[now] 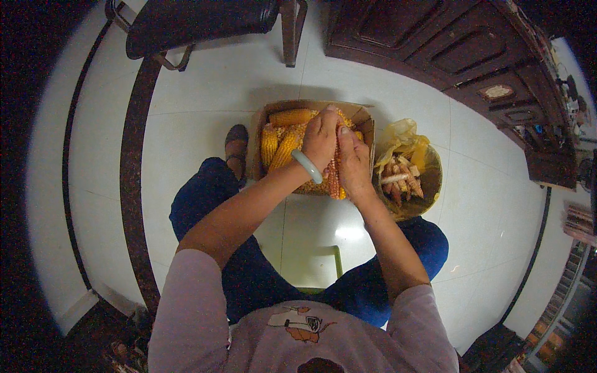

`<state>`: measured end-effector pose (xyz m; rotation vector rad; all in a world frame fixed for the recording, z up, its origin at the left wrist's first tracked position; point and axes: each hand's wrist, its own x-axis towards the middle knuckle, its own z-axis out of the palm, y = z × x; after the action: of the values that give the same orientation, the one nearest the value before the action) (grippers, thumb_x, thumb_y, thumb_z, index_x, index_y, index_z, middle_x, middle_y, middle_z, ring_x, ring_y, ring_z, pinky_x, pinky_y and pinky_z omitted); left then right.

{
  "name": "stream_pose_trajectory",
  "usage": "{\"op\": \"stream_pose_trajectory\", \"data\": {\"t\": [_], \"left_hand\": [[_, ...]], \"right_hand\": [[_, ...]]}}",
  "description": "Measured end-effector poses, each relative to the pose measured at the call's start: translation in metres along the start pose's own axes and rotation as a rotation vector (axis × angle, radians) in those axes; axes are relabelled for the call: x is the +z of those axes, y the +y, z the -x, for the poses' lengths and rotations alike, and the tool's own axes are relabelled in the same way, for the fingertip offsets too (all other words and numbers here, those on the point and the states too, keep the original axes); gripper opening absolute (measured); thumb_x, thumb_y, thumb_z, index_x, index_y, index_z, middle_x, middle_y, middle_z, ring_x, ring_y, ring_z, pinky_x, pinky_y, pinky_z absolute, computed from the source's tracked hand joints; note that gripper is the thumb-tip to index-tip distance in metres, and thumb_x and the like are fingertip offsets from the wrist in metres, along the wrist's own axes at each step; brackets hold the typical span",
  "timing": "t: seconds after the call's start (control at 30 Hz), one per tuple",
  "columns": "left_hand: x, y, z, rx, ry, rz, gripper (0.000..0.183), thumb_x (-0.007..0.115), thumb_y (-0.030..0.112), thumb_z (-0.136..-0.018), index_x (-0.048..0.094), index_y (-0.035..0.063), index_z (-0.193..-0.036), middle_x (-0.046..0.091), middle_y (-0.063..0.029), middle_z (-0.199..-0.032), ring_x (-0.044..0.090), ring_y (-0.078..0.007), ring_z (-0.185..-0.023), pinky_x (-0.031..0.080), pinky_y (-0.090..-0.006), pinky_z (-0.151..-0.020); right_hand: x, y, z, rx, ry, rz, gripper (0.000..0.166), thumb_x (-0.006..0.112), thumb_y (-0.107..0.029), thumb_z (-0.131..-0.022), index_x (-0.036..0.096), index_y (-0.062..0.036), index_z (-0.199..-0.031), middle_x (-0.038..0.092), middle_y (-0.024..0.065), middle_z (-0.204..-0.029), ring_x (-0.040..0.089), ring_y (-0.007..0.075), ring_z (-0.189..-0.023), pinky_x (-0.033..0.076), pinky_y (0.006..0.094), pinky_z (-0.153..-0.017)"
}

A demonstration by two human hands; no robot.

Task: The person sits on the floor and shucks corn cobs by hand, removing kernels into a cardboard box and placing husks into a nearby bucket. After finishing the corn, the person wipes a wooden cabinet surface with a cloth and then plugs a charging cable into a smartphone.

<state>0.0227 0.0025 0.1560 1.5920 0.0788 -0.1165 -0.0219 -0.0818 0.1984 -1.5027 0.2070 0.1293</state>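
Observation:
Both hands are close together over a cardboard box (256, 154). My left hand (320, 140), with a pale bangle (307, 166) at its wrist, grips a corn cob (334, 179). My right hand (353, 161) holds the same cob from the other side, its thumb pressed near the upper end. The cob's lower end shows bare reddish-brown sockets, with some yellow kernels at its edge. Whole yellow corn ears (285, 151) lie in the box, and loose kernels (312, 187) show beneath. The hands hide part of the box.
Right of the box stands a round bin (437, 172) with a yellow plastic liner (400, 133), holding several stripped cobs (403, 179). A dark chair (200, 28) is at the far side, with a dark wooden cabinet (459, 51) at the upper right. Pale tiles (210, 100) cover the floor.

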Motion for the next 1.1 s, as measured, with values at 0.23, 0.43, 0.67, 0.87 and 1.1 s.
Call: {"op": "stream_pose_trajectory", "data": {"t": [0.23,0.43,0.67,0.87,1.1], "left_hand": [[0.005,0.001,0.002,0.127,0.073,-0.008,0.041,0.034,0.031,-0.095,0.051,-0.0055,-0.087,0.057,-0.0252,-0.086,0.053,-0.0399,-0.083,0.041,-0.0442,-0.075],[0.005,0.008,0.005,0.116,0.019,-0.034,0.044,0.034,0.033,-0.095,0.051,-0.0053,-0.083,0.056,-0.0238,-0.076,0.053,-0.039,-0.076,0.04,-0.0442,-0.072],[-0.007,-0.017,-0.013,-0.038,0.065,-0.052,0.04,0.036,0.032,-0.095,0.053,-0.0028,-0.083,0.056,-0.021,-0.076,0.053,-0.0369,-0.072,0.041,-0.044,-0.069],[-0.007,-0.007,-0.013,-0.109,0.097,0.115,0.044,0.038,0.038,-0.093,0.053,0.0002,-0.075,0.056,-0.0136,-0.068,0.055,-0.0264,-0.069,0.043,-0.0407,-0.066],[-0.007,-0.012,-0.01,0.09,0.174,-0.179,0.049,0.037,0.04,-0.093,0.05,-0.0005,-0.069,0.052,-0.0147,-0.063,0.05,-0.0252,-0.061,0.039,-0.0403,-0.061]], "right_hand": [[-0.004,0.008,-0.003,0.06,0.058,-0.008,0.044,0.036,-0.038,-0.099,0.057,0.0012,-0.103,0.06,0.0079,-0.096,0.054,0.0131,-0.087,0.044,0.0271,-0.08],[0.001,-0.005,-0.007,0.12,0.036,-0.054,0.042,0.037,-0.037,-0.098,0.056,0.0006,-0.104,0.058,0.01,-0.102,0.053,0.0139,-0.092,0.042,0.028,-0.084],[-0.001,0.011,-0.003,0.109,0.016,-0.095,0.038,0.043,-0.035,-0.097,0.055,-0.0011,-0.108,0.058,0.0054,-0.102,0.053,0.0132,-0.094,0.042,0.0276,-0.084],[0.004,0.034,-0.009,0.074,-0.004,0.05,0.032,0.046,-0.032,-0.097,0.057,-0.0025,-0.105,0.058,0.0022,-0.097,0.051,0.0089,-0.089,0.042,0.0246,-0.082],[0.001,0.052,-0.008,0.02,0.022,-0.029,0.034,0.04,-0.029,-0.098,0.058,-0.0007,-0.102,0.058,0.0037,-0.09,0.051,0.0116,-0.085,0.042,0.0261,-0.078]]}}
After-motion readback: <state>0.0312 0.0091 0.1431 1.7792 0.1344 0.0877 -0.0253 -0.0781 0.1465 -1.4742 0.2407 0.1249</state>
